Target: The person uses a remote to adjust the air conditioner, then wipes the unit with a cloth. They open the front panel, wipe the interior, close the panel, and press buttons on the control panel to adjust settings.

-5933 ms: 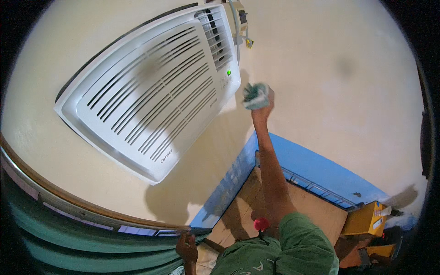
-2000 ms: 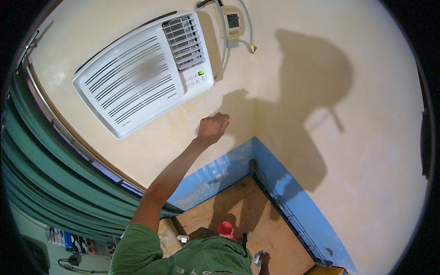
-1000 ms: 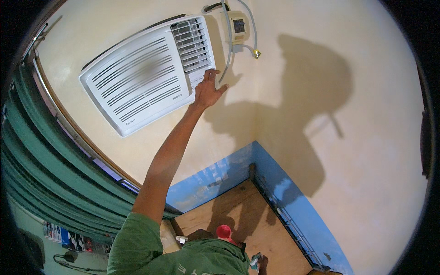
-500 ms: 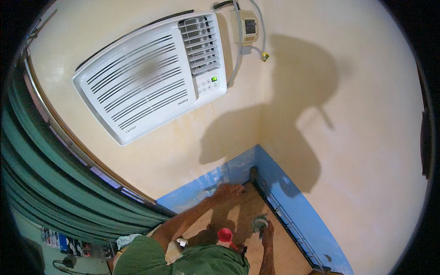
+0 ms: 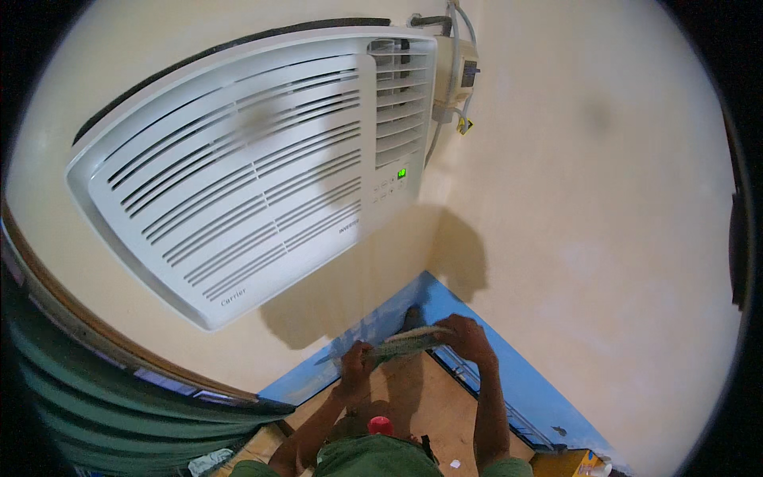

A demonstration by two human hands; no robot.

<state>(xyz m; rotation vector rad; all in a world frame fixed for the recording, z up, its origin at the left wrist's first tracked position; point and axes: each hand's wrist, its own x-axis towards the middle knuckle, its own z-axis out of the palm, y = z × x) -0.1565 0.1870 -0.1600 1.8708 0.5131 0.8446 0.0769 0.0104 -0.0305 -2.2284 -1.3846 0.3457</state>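
Observation:
In front of the blue band at the wall corner, a long grey-green strip [image 5: 405, 344] with a paler upper edge is stretched between my hands. It looks soft and cloth-like, but its exact kind is unclear. My left hand [image 5: 355, 366] is closed round its left part, and a thin pointed end sticks out past the fingers. At the opposite end, my right hand [image 5: 467, 338] grips it with bent fingers. Below the hands, a red cup-like thing [image 5: 380, 425] shows just above my green shirt.
A white window air conditioner [image 5: 278, 225] juts from the left wall, above my hands. Beside it are a cream switch box [image 5: 457, 75] and cables. Green curtain [image 5: 119, 433] hangs at the left. Brown boarding [image 5: 437, 405] lies below, with a yellow box [image 5: 586, 463] at lower right.
My left hand has come off the wall base and now holds the grey-green thing, which was bunched in my right hand alone. Both hands are raised together. The view has moved nearer the air conditioner.

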